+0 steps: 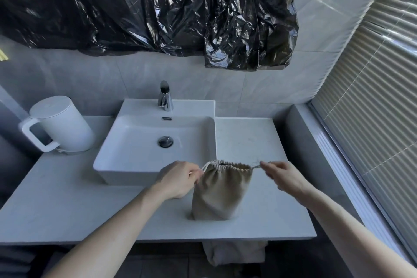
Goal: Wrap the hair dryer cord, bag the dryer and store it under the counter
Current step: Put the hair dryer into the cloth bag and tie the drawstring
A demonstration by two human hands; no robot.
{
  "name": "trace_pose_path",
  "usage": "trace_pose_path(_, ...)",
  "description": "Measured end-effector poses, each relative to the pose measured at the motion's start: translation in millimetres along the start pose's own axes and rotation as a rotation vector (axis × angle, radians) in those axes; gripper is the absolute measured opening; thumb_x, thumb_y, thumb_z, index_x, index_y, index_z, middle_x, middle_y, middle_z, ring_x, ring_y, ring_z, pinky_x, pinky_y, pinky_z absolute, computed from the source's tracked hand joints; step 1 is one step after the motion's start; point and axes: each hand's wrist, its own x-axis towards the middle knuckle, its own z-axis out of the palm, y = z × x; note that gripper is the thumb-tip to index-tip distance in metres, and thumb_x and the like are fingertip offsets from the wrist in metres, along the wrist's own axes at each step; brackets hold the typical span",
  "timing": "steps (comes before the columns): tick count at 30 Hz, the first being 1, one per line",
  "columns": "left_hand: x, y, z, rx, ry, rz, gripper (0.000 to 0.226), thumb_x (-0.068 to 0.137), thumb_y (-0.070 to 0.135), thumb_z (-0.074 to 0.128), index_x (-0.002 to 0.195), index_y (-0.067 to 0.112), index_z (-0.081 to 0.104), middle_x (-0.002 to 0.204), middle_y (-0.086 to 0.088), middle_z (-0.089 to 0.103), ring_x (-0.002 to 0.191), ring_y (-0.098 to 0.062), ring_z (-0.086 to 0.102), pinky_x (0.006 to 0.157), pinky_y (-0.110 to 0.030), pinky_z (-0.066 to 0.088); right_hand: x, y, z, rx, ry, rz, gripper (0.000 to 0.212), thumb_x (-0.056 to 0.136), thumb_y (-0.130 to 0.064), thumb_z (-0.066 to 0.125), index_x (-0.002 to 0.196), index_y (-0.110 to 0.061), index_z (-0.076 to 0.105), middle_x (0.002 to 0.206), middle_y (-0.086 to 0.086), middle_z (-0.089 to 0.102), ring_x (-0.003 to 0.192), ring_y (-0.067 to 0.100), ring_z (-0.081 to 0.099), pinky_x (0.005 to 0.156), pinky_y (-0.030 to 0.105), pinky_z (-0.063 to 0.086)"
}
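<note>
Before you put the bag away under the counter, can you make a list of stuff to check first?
1. Bag standing on the counter: ok, the beige bag sits upright by the sink.
2. Both strings held: ok, left hand and right hand each pinch a drawstring.
3. Bag top closed: not ok, it is gathered but a dark gap shows.
4. Dryer and cord fully inside: cannot tell, the cloth hides them.
5. Nothing close enough to knock over: ok, the white kettle stands far left.
6. Room under the counter: cannot tell, only some pale cloth shows below.
</note>
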Motion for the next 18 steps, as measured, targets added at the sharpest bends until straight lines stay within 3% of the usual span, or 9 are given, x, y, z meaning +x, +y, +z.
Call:
trace_pose_path(4, 7.5, -21.6, -18.9, -0.101, 0.101, -0.046, 0.038, 0.102, 0.042, 0.055, 0.076, 0.014, 0.06, 0.059, -0.001, 0.056, 0.064, -0.023, 0.053, 0.066, -0.036, 0.049, 5.6, 9.4, -12.6, 0.335, 0.115, 0.127, 0.051, 0.103, -0.023, 0.064, 0.058, -0.022, 0.04, 0.06, -0.002, 0.027, 0.051, 0.014, 0.021, 0.052, 0.029, 0.021)
trace_pose_path(9, -1.0, -32.6, -24.1, -0.13, 0.129, -0.029, 0.038, 0.102, 0.039, 0.054, 0.075, 0.012, 0.058, 0.053, 0.005, 0.046, 0.056, -0.016, 0.039, 0.058, -0.033, 0.036, -2.6, 12.2, -13.9, 0.578, 0.187, 0.158, 0.055, 0.102, -0.016, 0.061, 0.057, -0.026, 0.031, 0.059, -0.002, 0.021, 0.052, 0.016, 0.017, 0.047, 0.027, 0.017)
trace_pose_path(14, -10.5, -35.3, -35.2, -0.249, 0.157, -0.01, 0.041, 0.106, 0.03, 0.057, 0.07, 0.01, 0.057, 0.05, 0.007, 0.036, 0.051, -0.013, 0.032, 0.055, -0.033, 0.031, -7.4, 13.9, -29.5, 0.672, 0.299, 0.18, 0.054, 0.1, -0.018, 0.062, 0.057, -0.027, 0.031, 0.058, -0.002, 0.022, 0.047, 0.014, 0.02, 0.043, 0.025, 0.021)
trace_pose_path(16, -14.7, -34.7, -40.6, -0.286, 0.171, -0.003, 0.042, 0.106, 0.027, 0.057, 0.069, 0.008, 0.057, 0.05, 0.008, 0.033, 0.051, -0.013, 0.029, 0.051, -0.027, 0.026, -8.3, 17.6, -32.9, 0.67, 0.328, 0.185, 0.052, 0.1, -0.018, 0.062, 0.06, -0.026, 0.03, 0.059, -0.001, 0.022, 0.048, 0.014, 0.02, 0.042, 0.023, 0.022)
trace_pose_path(18, -17.8, -36.0, -45.1, -0.315, 0.182, -0.007, 0.042, 0.107, 0.025, 0.058, 0.07, 0.006, 0.058, 0.051, 0.009, 0.031, 0.051, -0.012, 0.027, 0.05, -0.026, 0.025, -9.6, 18.6, -33.5, 0.663, 0.342, 0.187, 0.053, 0.101, -0.018, 0.062, 0.061, -0.026, 0.029, 0.058, -0.002, 0.021, 0.051, 0.015, 0.018, 0.046, 0.026, 0.02)
